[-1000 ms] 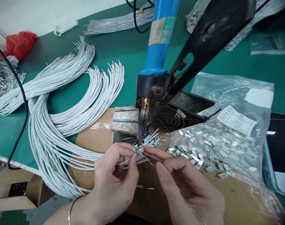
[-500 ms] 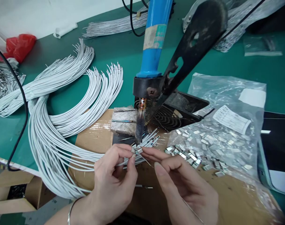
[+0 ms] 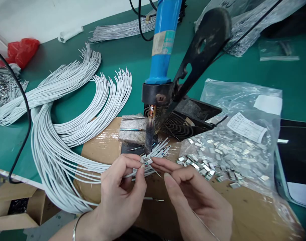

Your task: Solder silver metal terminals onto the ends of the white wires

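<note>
My left hand (image 3: 125,190) pinches a small metal connector (image 3: 148,161) between thumb and forefinger, right under the tip of a soldering iron (image 3: 150,130). Between the thumb and fingers of my right hand (image 3: 198,201) runs a thin solder wire (image 3: 156,171); its front end reaches the connector and its tail crosses my palm. My right fingertips are at the connector's right side. The iron has a blue handle and points down, held in a black stand (image 3: 198,50). White cables (image 3: 77,160) pass behind my left hand, their ends lying beneath the iron.
Loose metal connectors (image 3: 198,165) lie to the right, beside a clear plastic bag (image 3: 243,100) of more. A black fan (image 3: 178,124) and a tip-cleaning block (image 3: 131,134) sit behind the iron. Cardboard (image 3: 100,140) covers the green table. A dark-screened device (image 3: 296,160) is far right.
The view has shifted slightly, so the iron and stand appear a little further left. Both hands keep almost the same pose, with the solder wire still at the connector.
</note>
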Tool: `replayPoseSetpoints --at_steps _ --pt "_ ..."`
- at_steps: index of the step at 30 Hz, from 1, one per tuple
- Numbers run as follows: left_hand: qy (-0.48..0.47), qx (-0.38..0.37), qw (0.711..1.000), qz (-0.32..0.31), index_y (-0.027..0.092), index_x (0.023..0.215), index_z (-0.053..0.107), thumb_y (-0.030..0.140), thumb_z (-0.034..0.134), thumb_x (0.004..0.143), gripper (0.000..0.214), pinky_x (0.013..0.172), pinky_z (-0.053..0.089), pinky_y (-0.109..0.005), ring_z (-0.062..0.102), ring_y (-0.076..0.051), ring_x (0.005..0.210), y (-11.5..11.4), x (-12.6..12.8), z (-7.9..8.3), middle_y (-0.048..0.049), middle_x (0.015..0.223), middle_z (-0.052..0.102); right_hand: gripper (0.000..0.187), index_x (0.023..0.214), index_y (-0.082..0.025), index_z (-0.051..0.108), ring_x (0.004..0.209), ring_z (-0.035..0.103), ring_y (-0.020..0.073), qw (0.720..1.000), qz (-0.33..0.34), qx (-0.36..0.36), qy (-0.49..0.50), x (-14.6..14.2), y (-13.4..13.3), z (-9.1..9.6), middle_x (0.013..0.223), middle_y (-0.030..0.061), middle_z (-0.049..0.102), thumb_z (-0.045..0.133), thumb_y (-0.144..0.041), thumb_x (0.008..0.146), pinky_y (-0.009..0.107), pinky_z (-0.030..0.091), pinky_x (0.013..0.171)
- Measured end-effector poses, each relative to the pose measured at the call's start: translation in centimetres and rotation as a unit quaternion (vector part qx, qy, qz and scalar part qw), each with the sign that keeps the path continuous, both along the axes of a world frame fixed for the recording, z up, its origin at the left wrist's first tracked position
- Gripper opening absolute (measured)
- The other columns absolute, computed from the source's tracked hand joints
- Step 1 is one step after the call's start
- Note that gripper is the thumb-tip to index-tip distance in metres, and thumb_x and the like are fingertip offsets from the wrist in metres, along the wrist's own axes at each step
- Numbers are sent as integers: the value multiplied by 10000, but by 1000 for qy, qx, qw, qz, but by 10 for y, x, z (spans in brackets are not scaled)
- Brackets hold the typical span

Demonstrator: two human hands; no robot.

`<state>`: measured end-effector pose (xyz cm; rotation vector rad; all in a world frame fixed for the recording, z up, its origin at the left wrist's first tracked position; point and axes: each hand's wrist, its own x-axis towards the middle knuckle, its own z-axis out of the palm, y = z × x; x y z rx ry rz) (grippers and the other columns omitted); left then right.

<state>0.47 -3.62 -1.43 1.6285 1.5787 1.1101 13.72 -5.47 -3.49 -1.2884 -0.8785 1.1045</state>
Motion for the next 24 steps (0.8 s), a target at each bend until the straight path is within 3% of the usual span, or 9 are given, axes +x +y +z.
replayPoseSetpoints --at_steps 4,9,13,19,24 --pt "-23 -17 1000 6 201 870 653 112 634 956 125 463 480 -137 604 -59 498 1 0 0 -22 883 760 242 760 -229 665 1026 830 163 1000 11 16 -13 2 1 -1 1126 36 853 701 -240 999 160 640 878" --pt "-77 -68 995 13 186 845 668 148 654 959 122 480 466 -144 643 -87 590 5 0 4 -51 887 758 273 735 -221 651 1057 819 183 998 -34 -40 19 -3 -1 4 1124 66 846 726 -294 988 190 645 898" --pt "-106 -87 990 24 172 808 684 168 699 924 117 465 419 -145 658 -110 664 10 0 6 -72 900 753 249 749 -227 670 1039 828 187 1000 -1 -6 6 0 2 0 1121 63 853 718 -266 991 202 654 892" --pt "-137 -109 984 37 168 814 689 180 703 927 115 446 350 -150 527 -64 555 12 -1 5 -42 839 735 249 745 -234 666 1052 821 193 999 -22 -36 -3 -2 2 5 1121 65 850 737 -305 974 221 652 911" --pt "-156 -110 981 44 153 766 694 164 735 879 120 475 411 -137 554 -53 545 17 -1 11 -45 862 751 243 747 -236 672 1036 826 175 999 -25 -26 -30 -5 2 8 1133 57 851 741 -305 970 187 638 913"
